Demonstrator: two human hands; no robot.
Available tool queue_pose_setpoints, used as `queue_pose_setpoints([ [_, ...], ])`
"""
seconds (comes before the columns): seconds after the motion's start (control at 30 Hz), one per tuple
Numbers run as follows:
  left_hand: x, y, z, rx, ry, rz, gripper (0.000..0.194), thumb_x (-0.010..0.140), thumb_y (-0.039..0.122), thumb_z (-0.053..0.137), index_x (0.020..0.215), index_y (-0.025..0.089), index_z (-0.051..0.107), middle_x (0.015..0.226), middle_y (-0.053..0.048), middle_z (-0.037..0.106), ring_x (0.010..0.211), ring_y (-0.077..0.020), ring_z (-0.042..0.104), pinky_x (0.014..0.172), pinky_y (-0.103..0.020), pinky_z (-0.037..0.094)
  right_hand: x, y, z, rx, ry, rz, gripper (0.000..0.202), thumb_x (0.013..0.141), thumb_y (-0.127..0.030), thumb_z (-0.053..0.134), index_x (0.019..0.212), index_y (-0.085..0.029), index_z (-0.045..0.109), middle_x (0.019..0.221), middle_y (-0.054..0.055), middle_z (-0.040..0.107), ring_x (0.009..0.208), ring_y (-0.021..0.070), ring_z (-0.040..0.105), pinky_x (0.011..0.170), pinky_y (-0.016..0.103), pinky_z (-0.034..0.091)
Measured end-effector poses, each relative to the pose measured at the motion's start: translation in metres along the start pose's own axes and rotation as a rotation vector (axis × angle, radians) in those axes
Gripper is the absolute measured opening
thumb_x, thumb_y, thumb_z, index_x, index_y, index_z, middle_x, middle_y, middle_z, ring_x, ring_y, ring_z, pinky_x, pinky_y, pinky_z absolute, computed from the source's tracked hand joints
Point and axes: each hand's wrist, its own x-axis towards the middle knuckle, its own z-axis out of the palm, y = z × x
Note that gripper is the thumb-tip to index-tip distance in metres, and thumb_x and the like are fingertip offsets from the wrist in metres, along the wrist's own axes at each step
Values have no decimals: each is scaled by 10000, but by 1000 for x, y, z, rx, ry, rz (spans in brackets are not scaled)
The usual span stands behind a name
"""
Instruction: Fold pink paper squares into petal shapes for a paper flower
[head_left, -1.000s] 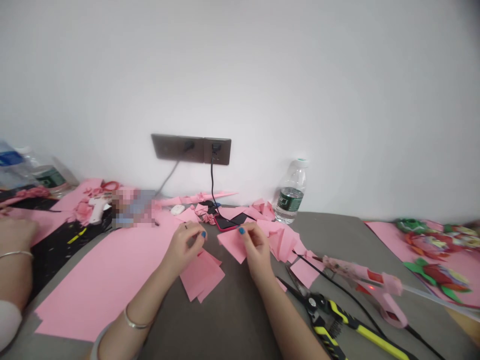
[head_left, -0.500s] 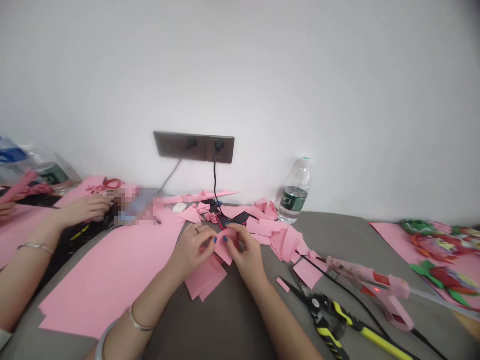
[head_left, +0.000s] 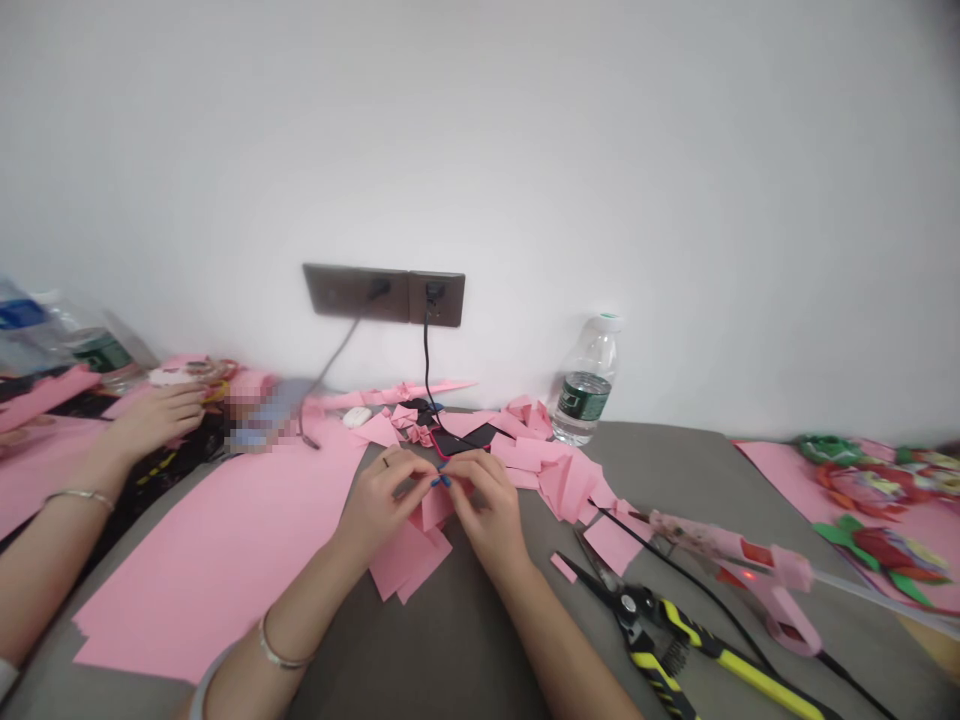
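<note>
Between my two hands, in the middle of the head view, is a small piece of pink paper [head_left: 435, 508]. My left hand [head_left: 386, 500] pinches it from the left, thumb and forefinger together. From the right, my right hand [head_left: 484, 505] pinches the same piece, and the blue-nailed fingertips of both hands meet. My fingers hide most of its upper part. Just below lie several cut pink paper squares [head_left: 409, 568] on the grey table [head_left: 420, 660]. Large pink sheets [head_left: 225, 560] spread to the left of my left forearm.
Yellow-black snips [head_left: 630, 605] and a pink glue gun [head_left: 739, 550] with a lit red light lie at right. A water bottle [head_left: 585, 385] stands by the wall near folded pink scraps [head_left: 566, 480]. Paper flowers [head_left: 892, 550] lie far right. A co-worker's hand [head_left: 161, 420] is at left.
My hands have come together, fingertips now touching over the pink paper, which shows less than before. The co-worker's hand at left has shifted slightly left.
</note>
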Motion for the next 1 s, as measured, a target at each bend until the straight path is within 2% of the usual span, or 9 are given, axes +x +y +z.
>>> queue_pose_setpoints([
  [0.17,2,4,-1,82,25,159,96,922,126,549,881,186,612,788,-21,655,775,-164,576,749,-291,472,2,-2,-3,35,44,-43,201,813,-28,547,840,-216,612,808,35,650,800,197,615,757,368,450],
  [0.43,0,4,-2,105,54,208,94,918,121,567,929,190,629,803,-36,660,795,-177,552,730,-315,477,4,-5,-4,55,52,-59,165,811,-53,583,820,-215,608,776,16,669,779,191,628,781,377,429],
  [0.57,1,5,-5,148,119,259,114,906,103,575,916,198,637,772,-29,663,764,-178,538,705,-327,462,6,-2,-7,42,95,-3,180,772,-39,570,783,-217,591,765,2,661,755,186,622,764,368,419],
  [0.87,1,5,-5,142,136,201,120,896,122,586,888,217,658,780,-19,689,778,-179,564,735,-345,450,4,8,-8,103,178,137,153,751,-62,548,760,-211,583,773,12,633,767,192,593,739,348,437],
  [1.0,1,2,-9,62,218,119,126,900,117,555,892,212,638,784,-22,676,772,-176,586,738,-337,462,5,16,-14,168,318,288,118,758,-93,541,749,-208,566,741,1,580,733,183,552,703,324,438],
])
